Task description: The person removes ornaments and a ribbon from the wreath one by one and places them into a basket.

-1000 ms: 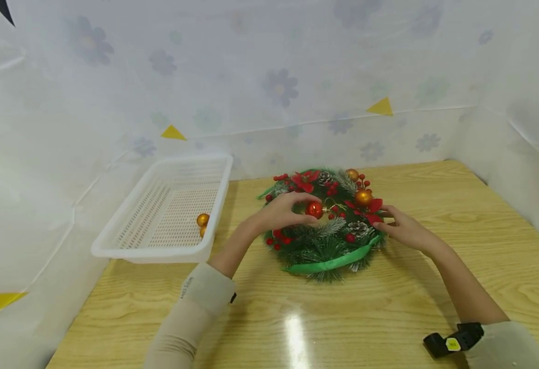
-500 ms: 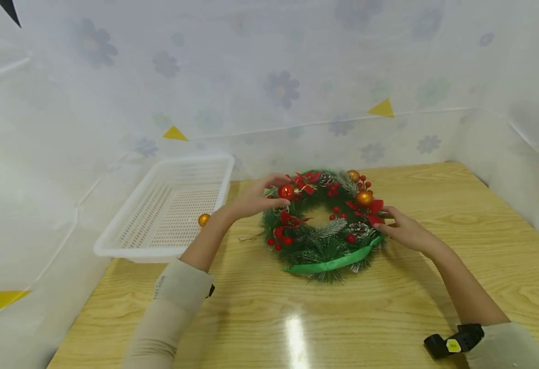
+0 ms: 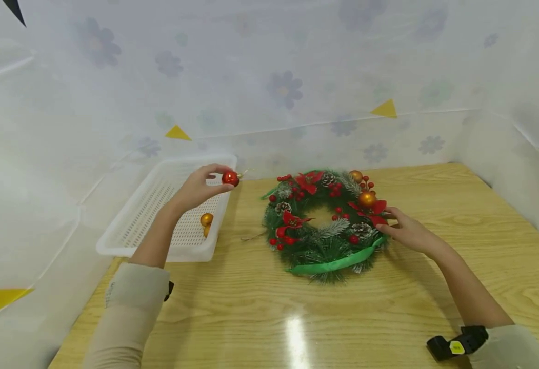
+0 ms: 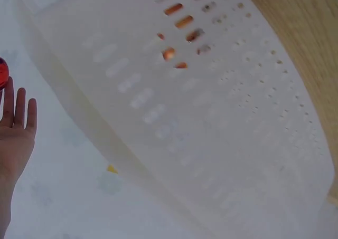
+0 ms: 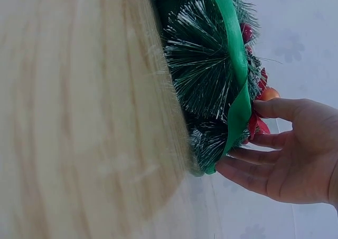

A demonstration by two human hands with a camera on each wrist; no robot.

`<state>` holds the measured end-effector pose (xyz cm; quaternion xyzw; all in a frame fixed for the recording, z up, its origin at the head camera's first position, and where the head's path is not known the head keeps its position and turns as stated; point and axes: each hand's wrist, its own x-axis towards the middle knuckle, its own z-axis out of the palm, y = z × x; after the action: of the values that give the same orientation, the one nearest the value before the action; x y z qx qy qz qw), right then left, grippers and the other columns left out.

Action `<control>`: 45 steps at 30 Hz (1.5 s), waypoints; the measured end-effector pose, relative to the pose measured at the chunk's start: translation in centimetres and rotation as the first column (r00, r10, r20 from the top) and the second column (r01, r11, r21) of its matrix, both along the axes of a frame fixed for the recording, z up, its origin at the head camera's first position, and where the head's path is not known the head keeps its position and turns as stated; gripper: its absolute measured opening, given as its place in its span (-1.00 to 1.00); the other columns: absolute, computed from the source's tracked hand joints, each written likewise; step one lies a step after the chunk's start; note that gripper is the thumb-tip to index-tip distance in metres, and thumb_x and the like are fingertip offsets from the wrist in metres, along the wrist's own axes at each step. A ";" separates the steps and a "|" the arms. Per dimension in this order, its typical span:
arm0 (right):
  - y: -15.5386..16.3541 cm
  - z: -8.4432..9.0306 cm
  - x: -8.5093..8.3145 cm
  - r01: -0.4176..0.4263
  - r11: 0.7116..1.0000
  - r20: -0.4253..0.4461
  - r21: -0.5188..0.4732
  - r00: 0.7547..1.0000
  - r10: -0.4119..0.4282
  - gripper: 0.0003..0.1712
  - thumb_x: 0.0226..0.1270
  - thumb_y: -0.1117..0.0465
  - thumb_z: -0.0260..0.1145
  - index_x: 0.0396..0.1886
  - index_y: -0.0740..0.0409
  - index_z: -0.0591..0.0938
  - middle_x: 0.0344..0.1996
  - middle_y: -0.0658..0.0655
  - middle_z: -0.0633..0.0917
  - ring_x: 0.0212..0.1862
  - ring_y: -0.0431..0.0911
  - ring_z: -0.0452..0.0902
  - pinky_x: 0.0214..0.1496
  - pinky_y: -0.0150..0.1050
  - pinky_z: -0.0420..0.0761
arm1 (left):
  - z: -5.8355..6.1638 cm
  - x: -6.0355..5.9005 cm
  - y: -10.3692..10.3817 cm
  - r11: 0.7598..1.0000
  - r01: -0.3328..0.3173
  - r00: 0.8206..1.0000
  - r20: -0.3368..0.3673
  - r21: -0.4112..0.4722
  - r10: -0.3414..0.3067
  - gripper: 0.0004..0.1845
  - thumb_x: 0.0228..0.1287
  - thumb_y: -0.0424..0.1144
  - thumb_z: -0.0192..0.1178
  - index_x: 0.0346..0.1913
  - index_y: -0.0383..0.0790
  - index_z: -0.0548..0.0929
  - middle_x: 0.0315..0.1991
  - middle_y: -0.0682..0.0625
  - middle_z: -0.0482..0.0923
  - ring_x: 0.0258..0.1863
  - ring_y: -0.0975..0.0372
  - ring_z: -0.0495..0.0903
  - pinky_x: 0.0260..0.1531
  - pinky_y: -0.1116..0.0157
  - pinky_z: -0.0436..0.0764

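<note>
White sheeting printed with faint flowers and small yellow triangles walls in a pale wooden desk (image 3: 389, 307). At centre frame lies a green Christmas wreath (image 3: 326, 225) dressed with red berries, poinsettias, pine cones, gold baubles and a green ribbon (image 3: 338, 262) along its near edge. Left of it, touching the back wall, stands a white perforated plastic basket (image 3: 158, 205) with two gold baubles (image 3: 206, 221) in its near right corner. The left hand (image 3: 200, 187) is raised over the basket's right rim, its grip narrow, thumb and fingertips pinching a red bauble (image 3: 230, 178) in the air, apart from the wreath. The right hand (image 3: 405, 230) rests against the wreath's right edge, grip wide, fingers relaxed and touching the foliage beside the ribbon.
</note>
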<state>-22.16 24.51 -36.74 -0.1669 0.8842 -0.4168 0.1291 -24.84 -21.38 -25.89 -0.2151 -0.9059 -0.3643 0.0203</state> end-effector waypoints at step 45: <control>-0.2 0.1 0.2 0.004 1.000 -0.018 0.017 1.000 -0.004 -0.20 0.45 0.04 0.01 0.34 0.52 -0.09 0.22 0.58 0.10 0.15 0.47 0.14 -0.01 0.20 0.39 | -8.8 0.1 -13.1 0.981 -0.034 0.848 0.515 -0.191 0.130 -0.48 0.14 -0.26 0.29 0.15 -0.41 0.47 0.04 -0.22 0.47 0.08 -0.05 0.35 0.01 0.01 0.37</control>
<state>-21.97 24.30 -36.68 -0.1676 0.8892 -0.4079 0.1219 -24.77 -34.51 -34.65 -0.0695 -0.9137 -0.3273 -0.2308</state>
